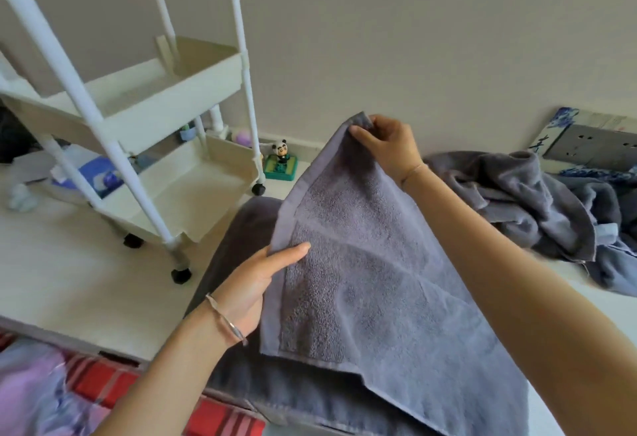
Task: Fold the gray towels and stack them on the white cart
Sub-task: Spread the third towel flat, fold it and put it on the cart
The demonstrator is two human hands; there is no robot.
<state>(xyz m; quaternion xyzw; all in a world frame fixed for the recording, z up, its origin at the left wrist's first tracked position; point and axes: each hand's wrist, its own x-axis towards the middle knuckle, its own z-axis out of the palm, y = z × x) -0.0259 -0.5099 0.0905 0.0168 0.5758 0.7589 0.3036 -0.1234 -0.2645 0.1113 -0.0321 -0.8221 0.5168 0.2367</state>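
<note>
On the pale surface in the head view, the job looks barely begun. The white cart stands at the left on its black castors, and neither of the two trays in view holds a gray towel. One gray towel is lifted in front of the person. The right hand pinches its top corner between thumb and fingertips. The left hand holds the left hem lower down, with one digit straight across the front and the others hidden behind the cloth. This towel hangs as a single open sheet, so I judge its first fold is not yet made. Beneath it a darker towel lies spread flat, its near end drooping over the front edge. A crumpled heap of towels waits at the right, well apart from the cart. All of these are left to fold and stack. The surface is whitish with faint grain and meets a plain light wall. A small panda figure sits by the skirting, a gray socket panel leans at the far right, and red checked fabric shows below the near edge.
</note>
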